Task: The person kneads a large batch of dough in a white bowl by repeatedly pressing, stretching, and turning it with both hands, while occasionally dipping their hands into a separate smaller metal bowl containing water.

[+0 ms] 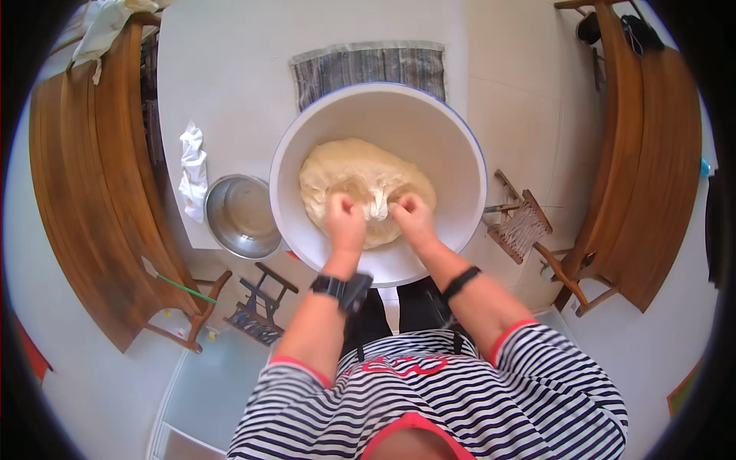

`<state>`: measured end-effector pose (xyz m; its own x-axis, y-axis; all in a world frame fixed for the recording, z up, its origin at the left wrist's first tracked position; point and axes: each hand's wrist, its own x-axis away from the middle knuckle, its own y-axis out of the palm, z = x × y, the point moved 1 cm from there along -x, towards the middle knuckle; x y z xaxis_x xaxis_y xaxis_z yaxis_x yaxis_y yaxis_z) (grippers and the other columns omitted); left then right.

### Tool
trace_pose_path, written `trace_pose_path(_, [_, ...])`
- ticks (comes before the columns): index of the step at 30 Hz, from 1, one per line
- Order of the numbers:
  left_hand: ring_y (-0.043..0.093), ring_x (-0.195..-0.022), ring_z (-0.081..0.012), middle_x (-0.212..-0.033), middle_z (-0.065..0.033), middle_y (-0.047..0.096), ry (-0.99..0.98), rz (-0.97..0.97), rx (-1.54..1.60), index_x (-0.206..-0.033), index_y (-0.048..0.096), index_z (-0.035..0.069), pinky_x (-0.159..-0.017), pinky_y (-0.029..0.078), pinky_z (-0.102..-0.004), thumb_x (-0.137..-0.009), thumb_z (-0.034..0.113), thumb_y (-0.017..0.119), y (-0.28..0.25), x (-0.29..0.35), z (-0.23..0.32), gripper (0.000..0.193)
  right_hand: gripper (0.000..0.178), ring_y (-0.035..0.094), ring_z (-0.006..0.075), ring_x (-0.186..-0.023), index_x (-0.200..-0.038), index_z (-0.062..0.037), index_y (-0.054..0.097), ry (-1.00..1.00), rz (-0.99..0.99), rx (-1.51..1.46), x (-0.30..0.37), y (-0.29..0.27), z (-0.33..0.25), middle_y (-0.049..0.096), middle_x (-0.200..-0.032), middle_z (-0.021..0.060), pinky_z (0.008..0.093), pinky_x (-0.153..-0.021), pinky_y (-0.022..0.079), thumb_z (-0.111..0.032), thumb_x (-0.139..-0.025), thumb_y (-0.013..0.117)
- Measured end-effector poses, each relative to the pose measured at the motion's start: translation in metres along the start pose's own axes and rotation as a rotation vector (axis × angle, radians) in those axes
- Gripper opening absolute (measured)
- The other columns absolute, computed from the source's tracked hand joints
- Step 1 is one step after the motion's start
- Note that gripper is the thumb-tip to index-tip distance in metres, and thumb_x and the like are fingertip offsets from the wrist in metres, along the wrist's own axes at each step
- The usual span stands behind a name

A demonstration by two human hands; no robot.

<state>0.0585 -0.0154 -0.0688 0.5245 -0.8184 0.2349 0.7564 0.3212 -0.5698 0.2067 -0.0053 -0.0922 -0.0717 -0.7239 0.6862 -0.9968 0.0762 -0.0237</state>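
A large mass of pale dough [353, 162] lies in a deep white basin [452, 146] with a blue rim. My left hand [345, 222] is at the dough's near side, its fingers curled into the surface. Close beside it, my right hand [414, 221] is likewise curled on the dough. Between the two hands a lighter, ragged fold of dough stands up. Both sets of fingertips are partly hidden in the dough.
The basin stands on a white table [230, 69]; a striped grey mat [368, 65] shows beyond it. Left of it are a steel bowl [244, 216] and a crumpled white cloth [193, 172]. Wooden benches [92, 199] [652, 176] and folding stools [264, 307] [523, 222] flank the table.
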Motion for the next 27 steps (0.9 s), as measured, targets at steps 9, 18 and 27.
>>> trace_pose_path(9, [0.061, -0.075, -0.0422, -0.078, -0.022, 0.065, -0.274, -0.186, -0.323, -0.08, 0.063, -0.001, -0.068, 0.049, -0.045, -0.072, 0.013, 0.059, -0.013, -0.027, -0.032, 0.017, 0.017, 0.064, 0.0347, -0.074, -0.078, -0.0078, 0.072, 0.003, -0.413, 1.212, -0.052, 0.058, -0.066, 0.068, -0.08, 0.0157, 0.0418, -0.069, 0.051, -0.02, -0.07, 0.062])
trace_pose_path(18, [0.061, -0.076, -0.0406, -0.078, -0.0228, 0.063, -0.235, -0.412, -0.399, -0.081, 0.065, 0.001, -0.069, 0.049, -0.0451, -0.072, 0.012, 0.059, -0.006, -0.038, -0.049, 0.015, 0.017, 0.065, 0.0304, -0.072, -0.079, -0.0054, 0.07, -0.043, -0.661, 1.55, -0.073, 0.081, -0.056, 0.067, -0.076, 0.0145, 0.0418, -0.066, 0.05, -0.018, -0.071, 0.062])
trace_pose_path(27, [0.06, -0.072, -0.0376, -0.076, -0.0183, 0.062, -0.069, -0.165, -0.313, -0.074, 0.059, 0.006, -0.065, 0.048, -0.0451, -0.075, 0.007, 0.057, -0.031, -0.064, 0.012, 0.003, 0.017, 0.062, 0.0288, -0.064, -0.073, -0.0046, 0.064, -0.391, -0.267, 1.09, -0.034, 0.081, -0.075, 0.064, -0.068, 0.0135, 0.04, -0.061, 0.049, -0.022, -0.074, 0.064])
